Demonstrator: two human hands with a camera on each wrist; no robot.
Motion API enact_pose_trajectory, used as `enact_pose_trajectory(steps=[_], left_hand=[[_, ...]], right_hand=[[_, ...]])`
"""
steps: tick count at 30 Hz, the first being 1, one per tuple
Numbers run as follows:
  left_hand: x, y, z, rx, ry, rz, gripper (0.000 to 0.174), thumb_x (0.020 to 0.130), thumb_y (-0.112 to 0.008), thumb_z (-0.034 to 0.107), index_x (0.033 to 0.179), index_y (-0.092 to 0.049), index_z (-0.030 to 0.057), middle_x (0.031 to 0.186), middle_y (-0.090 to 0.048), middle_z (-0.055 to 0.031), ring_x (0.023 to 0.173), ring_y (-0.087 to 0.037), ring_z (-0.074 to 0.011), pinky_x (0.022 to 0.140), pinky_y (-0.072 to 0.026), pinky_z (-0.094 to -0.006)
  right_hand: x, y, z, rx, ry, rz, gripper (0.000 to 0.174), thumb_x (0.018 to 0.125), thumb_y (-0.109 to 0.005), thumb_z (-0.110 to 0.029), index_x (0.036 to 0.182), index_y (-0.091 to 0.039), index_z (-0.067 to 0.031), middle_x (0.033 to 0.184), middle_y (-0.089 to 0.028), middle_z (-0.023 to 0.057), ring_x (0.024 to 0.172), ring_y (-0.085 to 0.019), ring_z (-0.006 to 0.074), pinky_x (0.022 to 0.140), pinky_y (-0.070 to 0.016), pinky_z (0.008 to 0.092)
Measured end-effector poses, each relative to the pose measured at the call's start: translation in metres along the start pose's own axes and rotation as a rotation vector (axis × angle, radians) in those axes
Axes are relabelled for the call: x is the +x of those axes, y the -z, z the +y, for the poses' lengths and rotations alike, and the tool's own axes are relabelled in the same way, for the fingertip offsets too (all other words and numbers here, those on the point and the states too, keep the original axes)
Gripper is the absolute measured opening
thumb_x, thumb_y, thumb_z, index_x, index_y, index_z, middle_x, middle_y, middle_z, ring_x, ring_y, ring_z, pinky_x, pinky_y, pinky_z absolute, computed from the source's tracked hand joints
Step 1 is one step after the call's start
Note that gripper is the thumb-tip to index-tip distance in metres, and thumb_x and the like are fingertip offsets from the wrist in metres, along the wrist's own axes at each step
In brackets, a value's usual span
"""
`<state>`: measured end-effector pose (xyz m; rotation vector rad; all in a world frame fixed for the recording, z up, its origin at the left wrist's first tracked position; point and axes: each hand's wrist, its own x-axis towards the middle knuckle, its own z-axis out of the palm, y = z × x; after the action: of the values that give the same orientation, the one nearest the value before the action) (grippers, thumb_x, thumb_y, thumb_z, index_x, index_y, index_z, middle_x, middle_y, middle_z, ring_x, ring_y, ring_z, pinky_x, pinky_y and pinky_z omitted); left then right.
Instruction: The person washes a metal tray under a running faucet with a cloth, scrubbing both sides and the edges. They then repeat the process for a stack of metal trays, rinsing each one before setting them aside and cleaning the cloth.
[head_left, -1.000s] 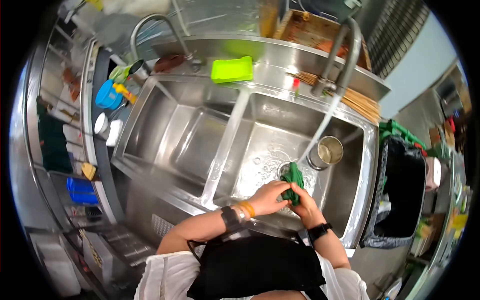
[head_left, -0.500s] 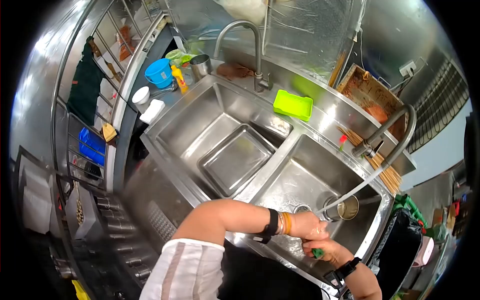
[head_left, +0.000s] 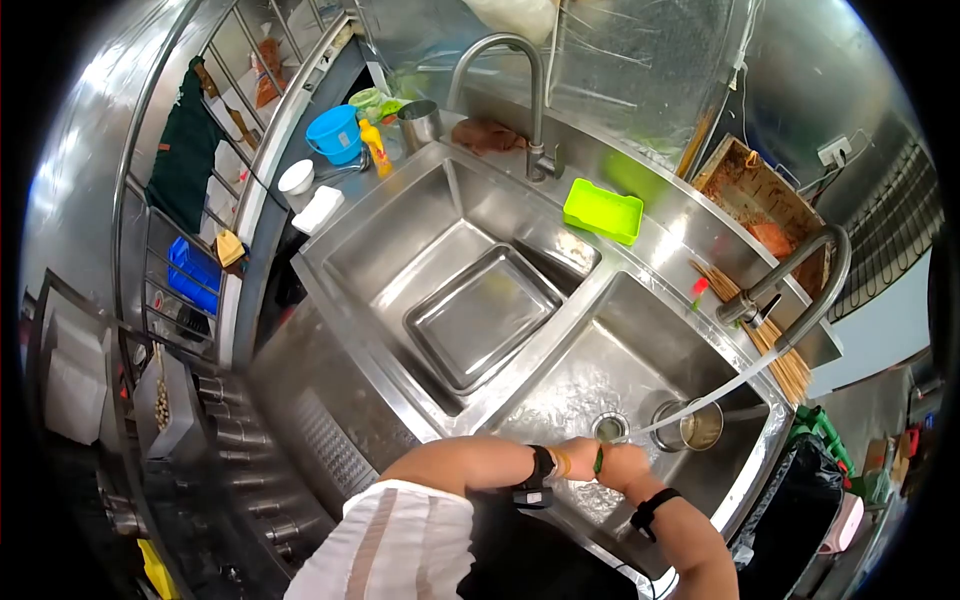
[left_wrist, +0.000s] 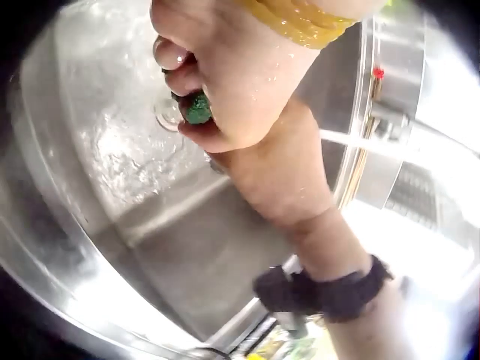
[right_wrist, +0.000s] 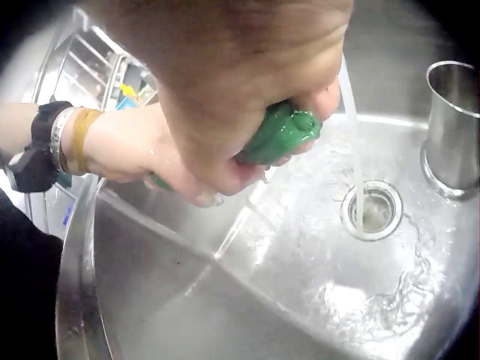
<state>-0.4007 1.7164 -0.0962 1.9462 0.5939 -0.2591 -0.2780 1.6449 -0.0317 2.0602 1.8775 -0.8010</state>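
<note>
Over the right sink basin (head_left: pixel 570 390), both fists squeeze a wet green cloth (right_wrist: pixel 281 135). My left hand (head_left: pixel 575 461) grips one end, and a rounded green bit shows past its curled fingers in the left wrist view. The other end is in my right hand (head_left: pixel 626 467), bulging out between thumb and fingers in the right wrist view. The hands are pressed close together, hiding most of the cloth. Water (right_wrist: pixel 352 127) runs from the right faucet (head_left: pixel 838 262) to the drain (right_wrist: pixel 375 214) beside them. A metal cup (head_left: pixel 703 428) stands near that stream.
In the left basin lies a rectangular steel tray (head_left: pixel 485 318). A lime-green tray (head_left: pixel 603 212) and a bundle of thin sticks (head_left: pixel 790 372) lie along the back ledge. A blue bucket (head_left: pixel 334 135) stands far left. At the right is a black-lined bin (head_left: pixel 795 490).
The cloth, hanging loose from both hands a second ago, is now bunched inside the fists. The head view has swung left, and the hands have turned to grip opposite ends.
</note>
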Motion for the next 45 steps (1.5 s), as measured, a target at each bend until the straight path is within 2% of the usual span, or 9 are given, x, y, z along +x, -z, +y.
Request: enact_pose_trajectory(steps=[8,13,15,20,24,28,31,36,45], left_hand=[[-0.044,0.048,0.084,-1.113,0.282,0.065,0.019,0.068,-0.066,0.004,0.086,-0.059,0.0046,0.058,-0.048,-0.0011,0.045,-0.043,-0.0104,0.038,-0.0274,-0.0279],[-0.047,0.066,0.115,-1.346,0.201,0.087,0.031,0.075,-0.063,0.004,0.101,-0.049,0.0123,0.077,-0.047,0.0011,0.054,-0.039,-0.0057,0.043,-0.0263,-0.024],[-0.058,0.069,0.1,-1.392,0.107,-0.246,0.034,0.08,-0.064,0.006,0.109,-0.049,0.0137,0.079,-0.048,0.0046,0.061,-0.041,-0.0033,0.048,-0.029,-0.0189],[-0.081,0.087,0.079,-1.218,0.112,-0.651,0.045,0.092,-0.061,0.013,0.133,-0.043,0.0068,0.077,-0.06,-0.0063,0.052,-0.041,0.0,0.044,-0.0298,-0.0161],[-0.087,0.084,0.004,-0.276,0.002,0.179,0.034,0.088,-0.061,0.012,0.12,-0.053,0.0049,0.089,-0.069,-0.0116,0.069,-0.066,-0.0217,0.063,-0.0517,-0.0362],[-0.109,0.095,-0.016,0.599,-0.194,0.503,0.03,0.072,-0.064,0.005,0.102,-0.064,0.0045,0.1,-0.064,-0.011,0.104,-0.058,-0.031,0.087,-0.0466,-0.0441],[-0.118,0.091,-0.04,0.666,-0.282,0.485,0.026,0.071,-0.064,0.004,0.097,-0.065,0.0062,0.108,-0.062,-0.0095,0.112,-0.054,-0.0312,0.094,-0.0425,-0.044],[-0.114,0.099,-0.056,0.541,-0.311,0.443,0.026,0.071,-0.066,0.007,0.096,-0.065,0.0088,0.106,-0.063,-0.0085,0.112,-0.053,-0.0322,0.097,-0.0408,-0.0449],[-0.117,0.131,-0.052,0.065,-0.243,0.385,0.023,0.075,-0.066,0.008,0.098,-0.065,0.0078,0.106,-0.063,-0.0094,0.109,-0.055,-0.0303,0.097,-0.0423,-0.0402]], right_hand=[[-0.002,0.066,0.028,-0.239,0.462,0.538,0.016,0.076,-0.063,-0.023,0.076,-0.052,-0.0121,0.064,-0.059,0.0065,0.054,-0.063,0.026,0.044,-0.0475,0.0384],[-0.015,0.11,0.025,-0.239,0.486,0.857,0.015,0.07,-0.065,-0.021,0.075,-0.052,-0.0148,0.062,-0.05,0.0022,0.05,-0.057,0.0213,0.041,-0.0441,0.0345],[-0.035,0.096,0.026,-0.134,0.385,0.903,0.012,0.073,-0.063,-0.017,0.081,-0.055,-0.0143,0.064,-0.051,0.0037,0.053,-0.057,0.0218,0.043,-0.0446,0.0359],[-0.098,0.01,0.023,0.422,-0.022,1.06,0.016,0.072,-0.068,-0.009,0.084,-0.056,-0.0099,0.075,-0.063,0.0065,0.061,-0.063,0.0245,0.053,-0.049,0.0336],[-0.119,0.029,0.091,1.534,-0.51,1.16,0.02,0.079,-0.066,-0.008,0.098,-0.063,-0.0027,0.085,-0.066,0.0079,0.068,-0.061,0.014,0.062,-0.047,0.0273],[-0.077,0.099,0.176,1.703,-0.172,1.302,0.043,0.08,-0.069,-0.008,0.122,-0.058,-0.0035,0.112,-0.063,0.0055,0.104,-0.059,0.0174,0.094,-0.0439,0.0305],[-0.01,0.138,0.241,1.877,0.047,1.288,0.043,0.079,-0.074,-0.017,0.118,-0.058,-0.0083,0.105,-0.06,0.0014,0.091,-0.057,0.0153,0.079,-0.0461,0.0311],[0.084,0.147,0.325,1.915,-0.212,1.103,0.04,0.079,-0.075,-0.028,0.112,-0.063,-0.0081,0.095,-0.065,0.0057,0.087,-0.062,0.0199,0.071,-0.0509,0.0333],[0.006,0.116,0.259,1.731,-0.042,1.065,0.041,0.083,-0.073,-0.017,0.118,-0.056,-0.0037,0.108,-0.065,0.0063,0.088,-0.064,0.0163,0.075,-0.0505,0.027]])
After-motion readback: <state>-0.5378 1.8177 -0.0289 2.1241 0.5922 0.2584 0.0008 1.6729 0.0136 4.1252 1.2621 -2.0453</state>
